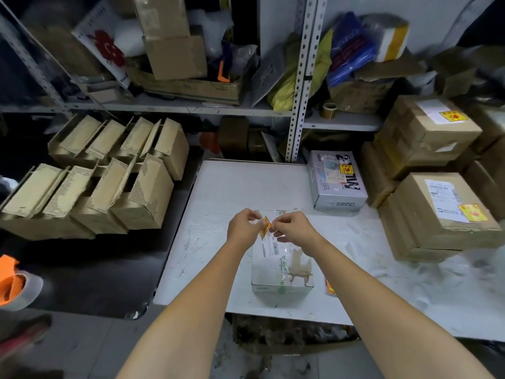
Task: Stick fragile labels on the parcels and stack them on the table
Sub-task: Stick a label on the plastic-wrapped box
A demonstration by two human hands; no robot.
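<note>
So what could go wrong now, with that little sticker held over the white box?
The fragile label, pinched between the left hand and right hand, could curl and stick to itself or to a finger. Pressed down near where it hovers, it might cover the barcode on the white parcel. It could also go on crooked, since it is held tilted.
</note>
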